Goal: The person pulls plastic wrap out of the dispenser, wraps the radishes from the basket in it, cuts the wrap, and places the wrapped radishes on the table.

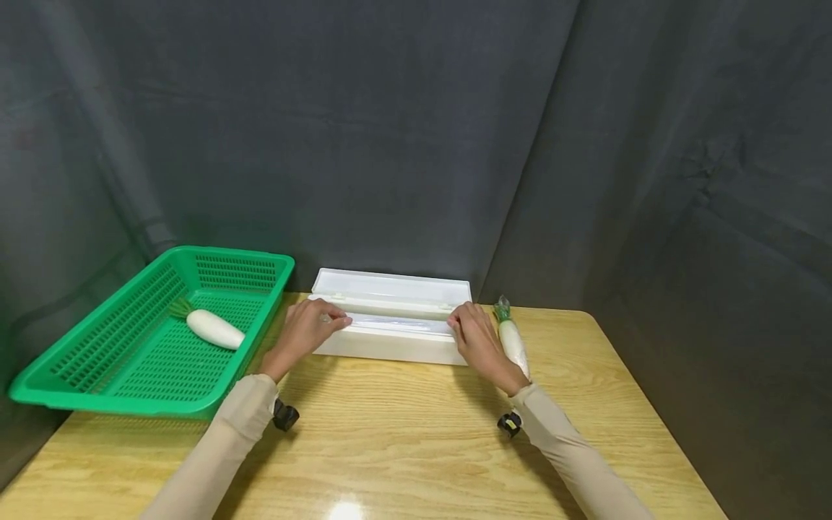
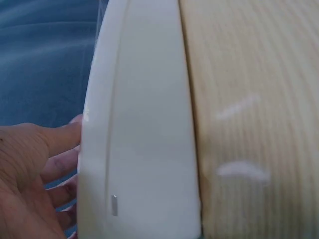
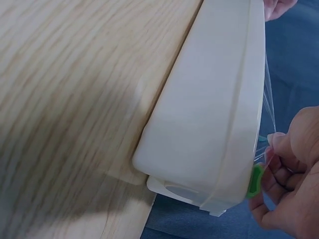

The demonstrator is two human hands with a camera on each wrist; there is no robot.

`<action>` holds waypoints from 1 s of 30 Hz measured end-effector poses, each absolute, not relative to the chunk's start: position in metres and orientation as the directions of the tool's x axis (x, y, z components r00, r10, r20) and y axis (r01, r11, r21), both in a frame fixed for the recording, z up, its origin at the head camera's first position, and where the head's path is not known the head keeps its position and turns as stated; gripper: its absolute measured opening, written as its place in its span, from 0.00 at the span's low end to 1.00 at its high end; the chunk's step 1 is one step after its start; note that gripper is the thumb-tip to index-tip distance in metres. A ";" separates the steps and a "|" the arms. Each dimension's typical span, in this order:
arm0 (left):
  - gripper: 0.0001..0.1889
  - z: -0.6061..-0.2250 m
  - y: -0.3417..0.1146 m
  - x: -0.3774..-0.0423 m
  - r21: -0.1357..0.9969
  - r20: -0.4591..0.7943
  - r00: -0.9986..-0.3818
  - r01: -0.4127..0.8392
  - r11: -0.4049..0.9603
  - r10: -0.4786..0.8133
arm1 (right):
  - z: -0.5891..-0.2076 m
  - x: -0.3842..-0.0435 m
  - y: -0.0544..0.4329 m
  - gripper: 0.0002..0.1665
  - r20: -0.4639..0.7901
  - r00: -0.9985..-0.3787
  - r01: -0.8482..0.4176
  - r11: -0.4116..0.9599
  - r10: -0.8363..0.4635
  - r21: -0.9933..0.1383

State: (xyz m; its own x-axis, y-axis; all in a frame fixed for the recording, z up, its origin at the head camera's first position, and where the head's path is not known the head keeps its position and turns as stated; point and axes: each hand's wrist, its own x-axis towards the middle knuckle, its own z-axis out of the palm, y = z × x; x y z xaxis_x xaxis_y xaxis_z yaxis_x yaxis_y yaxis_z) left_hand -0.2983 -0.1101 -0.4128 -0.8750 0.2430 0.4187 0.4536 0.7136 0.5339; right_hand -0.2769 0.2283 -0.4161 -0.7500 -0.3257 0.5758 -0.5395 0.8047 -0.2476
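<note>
A white cling film dispenser lies lengthwise on the table, its lid raised at the back. Clear cling film shows along its opening. At the left end, my left hand pinches the film's edge; in the left wrist view its fingertips disappear behind the dispenser. My right hand holds the other end between thumb and fingers. The right wrist view shows the film stretched up to those fingertips, beside a green piece on the dispenser's end.
To the left stands a green slotted basket with a white radish inside. Another white radish, apparently wrapped in clear film, lies just right of my right hand. Dark curtains hang behind the wooden table.
</note>
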 end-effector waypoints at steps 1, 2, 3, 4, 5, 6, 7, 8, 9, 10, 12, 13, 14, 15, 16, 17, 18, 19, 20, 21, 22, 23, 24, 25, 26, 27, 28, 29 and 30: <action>0.07 -0.411 -0.109 -0.299 0.537 0.407 -0.880 0.448 0.715 0.245 | -0.416 -0.277 0.229 0.06 0.582 -0.746 -0.540 0.805 -0.323 -0.246; 0.07 -0.410 -0.108 -0.300 0.542 0.393 -0.886 0.441 0.716 0.247 | -0.416 -0.278 0.229 0.06 0.587 -0.744 -0.540 0.805 -0.320 -0.245; 0.07 -0.408 -0.107 -0.300 0.547 0.380 -0.891 0.432 0.717 0.247 | -0.416 -0.278 0.229 0.06 0.593 -0.739 -0.541 0.806 -0.319 -0.241; 0.08 -0.407 -0.106 -0.301 0.554 0.369 -0.896 0.426 0.715 0.248 | -0.416 -0.279 0.229 0.06 0.595 -0.738 -0.543 0.805 -0.319 -0.242; 0.08 -0.406 -0.105 -0.301 0.565 0.358 -0.902 0.416 0.713 0.243 | -0.415 -0.279 0.229 0.06 0.596 -0.737 -0.544 0.804 -0.320 -0.241; 0.09 -0.405 -0.104 -0.302 0.574 0.351 -0.906 0.408 0.710 0.237 | -0.415 -0.279 0.229 0.06 0.596 -0.736 -0.546 0.802 -0.321 -0.242; 0.09 -0.404 -0.103 -0.302 0.584 0.346 -0.910 0.400 0.706 0.229 | -0.415 -0.279 0.229 0.06 0.595 -0.737 -0.546 0.800 -0.320 -0.247; 0.10 -0.404 -0.101 -0.302 0.595 0.343 -0.913 0.394 0.701 0.222 | -0.414 -0.278 0.228 0.06 0.595 -0.738 -0.547 0.798 -0.318 -0.253; 0.10 -0.404 -0.100 -0.302 0.607 0.342 -0.915 0.388 0.694 0.214 | -0.414 -0.278 0.228 0.06 0.596 -0.738 -0.548 0.796 -0.317 -0.257; 0.09 -0.404 -0.100 -0.302 0.616 0.341 -0.917 0.383 0.688 0.206 | -0.413 -0.277 0.227 0.06 0.595 -0.740 -0.549 0.793 -0.315 -0.263; 0.07 -0.406 -0.098 -0.302 0.633 0.341 -0.921 0.372 0.679 0.186 | -0.412 -0.275 0.227 0.06 0.597 -0.740 -0.549 0.792 -0.310 -0.269; 0.06 -0.407 -0.098 -0.302 0.643 0.342 -0.922 0.369 0.671 0.180 | -0.411 -0.274 0.227 0.07 0.598 -0.741 -0.546 0.793 -0.306 -0.271; 0.05 -0.408 -0.098 -0.303 0.652 0.341 -0.923 0.368 0.663 0.177 | -0.411 -0.274 0.227 0.06 0.598 -0.742 -0.543 0.794 -0.303 -0.272; 0.06 -0.409 -0.099 -0.303 0.658 0.340 -0.923 0.369 0.656 0.178 | -0.411 -0.274 0.227 0.06 0.595 -0.745 -0.539 0.797 -0.300 -0.273; 0.07 -0.409 -0.099 -0.304 0.659 0.339 -0.923 0.373 0.653 0.185 | -0.410 -0.274 0.227 0.06 0.591 -0.750 -0.535 0.798 -0.298 -0.277; 0.08 -0.409 -0.100 -0.305 0.656 0.334 -0.922 0.377 0.654 0.196 | -0.410 -0.274 0.228 0.06 0.587 -0.754 -0.531 0.800 -0.296 -0.280; 0.09 -0.408 -0.100 -0.306 0.651 0.327 -0.921 0.382 0.656 0.212 | -0.410 -0.274 0.228 0.06 0.585 -0.756 -0.528 0.802 -0.294 -0.279; 0.10 -0.407 -0.101 -0.307 0.641 0.319 -0.919 0.388 0.663 0.230 | -0.410 -0.275 0.228 0.06 0.586 -0.756 -0.526 0.803 -0.291 -0.280; 0.10 -0.405 -0.100 -0.308 0.629 0.310 -0.918 0.394 0.670 0.249 | -0.410 -0.275 0.228 0.06 0.588 -0.755 -0.526 0.803 -0.290 -0.279; 0.09 -0.402 -0.100 -0.310 0.618 0.301 -0.916 0.399 0.678 0.265 | -0.409 -0.275 0.228 0.06 0.589 -0.754 -0.525 0.804 -0.289 -0.278; 0.08 -0.400 -0.100 -0.311 0.604 0.293 -0.914 0.404 0.687 0.279 | -0.409 -0.276 0.228 0.06 0.594 -0.752 -0.526 0.804 -0.287 -0.278; 0.07 -0.397 -0.099 -0.313 0.595 0.285 -0.914 0.405 0.694 0.289 | -0.409 -0.276 0.228 0.06 0.598 -0.749 -0.527 0.804 -0.286 -0.276; 0.07 -0.395 -0.098 -0.314 0.592 0.279 -0.914 0.406 0.696 0.295 | -0.409 -0.276 0.228 0.06 0.603 -0.746 -0.527 0.804 -0.283 -0.276; 0.06 -0.393 -0.098 -0.315 0.590 0.272 -0.914 0.405 0.699 0.299 | -0.409 -0.276 0.228 0.06 0.604 -0.746 -0.528 0.802 -0.281 -0.279; 0.05 -0.392 -0.097 -0.315 0.590 0.265 -0.916 0.402 0.700 0.302 | -0.409 -0.276 0.228 0.06 0.602 -0.748 -0.526 0.802 -0.279 -0.282; 0.05 -0.391 -0.097 -0.316 0.590 0.260 -0.916 0.401 0.701 0.305 | -0.409 -0.276 0.227 0.06 0.598 -0.752 -0.524 0.802 -0.278 -0.285; 0.04 -0.390 -0.097 -0.316 0.590 0.256 -0.917 0.398 0.702 0.305 | -0.410 -0.276 0.227 0.06 0.594 -0.755 -0.523 0.802 -0.278 -0.289; 0.03 -0.390 -0.096 -0.317 0.586 0.255 -0.917 0.399 0.705 0.307 | -0.410 -0.276 0.227 0.06 0.590 -0.758 -0.521 0.802 -0.277 -0.293; 0.03 -0.389 -0.096 -0.317 0.579 0.258 -0.916 0.402 0.710 0.307 | -0.411 -0.276 0.227 0.06 0.588 -0.760 -0.520 0.801 -0.277 -0.296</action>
State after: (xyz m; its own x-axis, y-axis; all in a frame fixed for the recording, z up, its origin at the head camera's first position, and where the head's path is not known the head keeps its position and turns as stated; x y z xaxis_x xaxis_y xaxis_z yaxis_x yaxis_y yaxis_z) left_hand -0.3172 -0.0963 -0.3895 -0.9158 0.3074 0.2584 0.4016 0.7100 0.5785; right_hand -0.2759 0.2266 -0.4107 -0.7603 -0.2765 0.5878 -0.5205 0.8007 -0.2965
